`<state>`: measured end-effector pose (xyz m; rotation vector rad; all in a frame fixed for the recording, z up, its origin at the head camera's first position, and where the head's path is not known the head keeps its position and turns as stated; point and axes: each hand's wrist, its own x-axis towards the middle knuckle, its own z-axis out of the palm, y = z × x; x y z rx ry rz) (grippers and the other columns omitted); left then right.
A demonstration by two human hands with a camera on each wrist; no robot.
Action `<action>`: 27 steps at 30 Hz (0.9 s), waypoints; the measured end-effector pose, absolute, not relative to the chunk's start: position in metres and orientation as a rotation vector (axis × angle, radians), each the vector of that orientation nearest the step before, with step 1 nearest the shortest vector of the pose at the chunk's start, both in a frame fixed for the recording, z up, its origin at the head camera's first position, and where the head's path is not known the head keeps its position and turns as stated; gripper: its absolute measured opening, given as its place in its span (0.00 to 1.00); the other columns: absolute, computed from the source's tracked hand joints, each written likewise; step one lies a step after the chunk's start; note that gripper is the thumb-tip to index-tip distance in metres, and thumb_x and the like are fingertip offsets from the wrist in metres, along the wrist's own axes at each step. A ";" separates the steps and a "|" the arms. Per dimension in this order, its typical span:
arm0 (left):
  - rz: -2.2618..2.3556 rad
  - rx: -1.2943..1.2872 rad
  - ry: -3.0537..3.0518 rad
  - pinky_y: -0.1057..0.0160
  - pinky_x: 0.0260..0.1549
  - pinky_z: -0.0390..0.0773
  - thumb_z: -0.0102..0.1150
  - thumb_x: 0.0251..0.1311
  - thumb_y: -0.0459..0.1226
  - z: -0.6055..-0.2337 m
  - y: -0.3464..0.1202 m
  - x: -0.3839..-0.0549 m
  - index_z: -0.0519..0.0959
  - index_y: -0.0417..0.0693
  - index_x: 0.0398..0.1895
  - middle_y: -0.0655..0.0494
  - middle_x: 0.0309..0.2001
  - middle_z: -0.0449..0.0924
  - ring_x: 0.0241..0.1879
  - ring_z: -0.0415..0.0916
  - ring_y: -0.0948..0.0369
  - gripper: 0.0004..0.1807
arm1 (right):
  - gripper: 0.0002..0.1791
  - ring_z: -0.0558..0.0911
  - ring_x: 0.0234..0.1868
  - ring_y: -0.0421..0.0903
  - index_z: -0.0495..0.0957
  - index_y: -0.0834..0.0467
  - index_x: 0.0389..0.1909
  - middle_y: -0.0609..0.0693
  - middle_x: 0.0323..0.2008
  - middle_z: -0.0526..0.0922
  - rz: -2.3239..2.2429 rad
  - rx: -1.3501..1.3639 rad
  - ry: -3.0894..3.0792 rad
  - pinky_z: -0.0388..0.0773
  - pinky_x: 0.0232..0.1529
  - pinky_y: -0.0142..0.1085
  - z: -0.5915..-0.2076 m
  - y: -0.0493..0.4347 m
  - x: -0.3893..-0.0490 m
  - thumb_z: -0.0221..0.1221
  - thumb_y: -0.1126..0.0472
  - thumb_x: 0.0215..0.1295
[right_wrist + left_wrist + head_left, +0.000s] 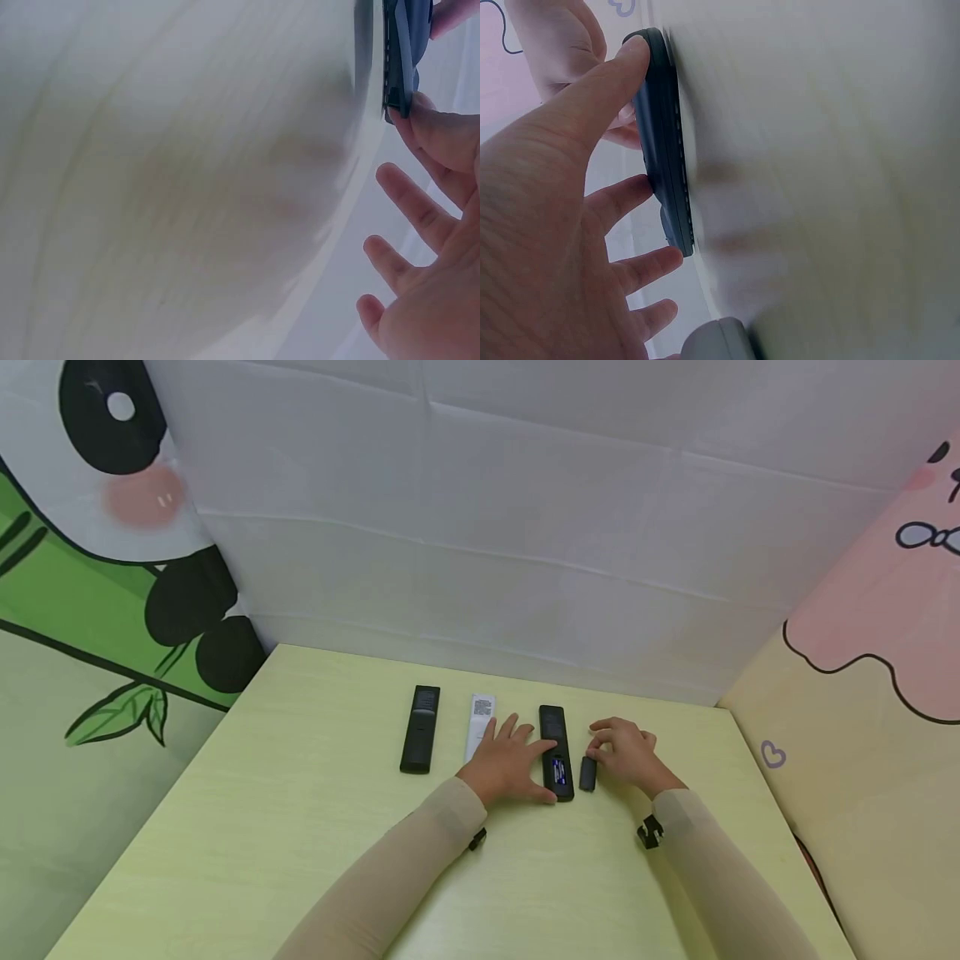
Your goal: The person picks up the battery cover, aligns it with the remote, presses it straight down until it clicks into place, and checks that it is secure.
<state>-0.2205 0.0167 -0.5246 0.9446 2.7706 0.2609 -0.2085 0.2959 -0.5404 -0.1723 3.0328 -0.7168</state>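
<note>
A black remote control [553, 727] lies back up, its battery compartment uncovered with batteries [559, 772] showing inside. My left hand [506, 764] is spread beside it, fingers fairly straight. Its thumb [634, 60] rests on the remote's near end, and the index finger touches the side farther along. To the right of that remote, my right hand [626, 752] pinches a small black battery cover [588, 774] between thumb and index finger. The other right fingers [416, 210] stand apart from it.
Left of my left hand lies a white remote [482, 718], partly hidden by that hand. Farther left is another black remote [420, 731]. All are on a pale wooden table [315, 810], with a white cloth wall [525, 527] behind and printed side panels.
</note>
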 end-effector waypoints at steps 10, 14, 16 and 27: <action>0.256 0.942 2.776 0.28 0.98 0.48 0.74 0.66 0.77 -0.527 0.017 -0.221 0.67 0.79 0.94 0.52 0.94 0.65 1.00 0.47 0.41 0.55 | 0.12 0.72 0.85 0.78 0.95 0.50 0.36 0.63 0.77 0.86 -0.751 -0.266 3.090 0.57 0.75 0.82 -0.536 0.288 -0.212 0.71 0.59 0.84; 0.265 0.939 2.773 0.28 0.98 0.48 0.75 0.66 0.76 -0.528 0.017 -0.221 0.67 0.78 0.94 0.51 0.94 0.65 0.99 0.48 0.41 0.55 | 0.11 0.71 0.86 0.78 0.95 0.52 0.37 0.63 0.76 0.86 -0.749 -0.291 3.101 0.58 0.74 0.82 -0.530 0.280 -0.210 0.71 0.59 0.84; 0.265 0.940 2.772 0.28 0.98 0.48 0.75 0.66 0.76 -0.528 0.017 -0.221 0.67 0.78 0.94 0.51 0.94 0.66 0.99 0.48 0.42 0.55 | 0.11 0.70 0.87 0.78 0.96 0.53 0.37 0.63 0.77 0.86 -0.753 -0.283 3.100 0.58 0.76 0.82 -0.530 0.277 -0.210 0.71 0.60 0.84; 0.242 0.936 2.777 0.28 0.98 0.49 0.73 0.67 0.78 -0.525 0.017 -0.222 0.67 0.78 0.94 0.51 0.94 0.66 0.99 0.49 0.41 0.56 | 0.09 0.67 0.92 0.74 0.95 0.51 0.39 0.60 0.78 0.86 -0.706 -0.352 3.126 0.60 0.80 0.81 -0.528 0.259 -0.209 0.72 0.57 0.84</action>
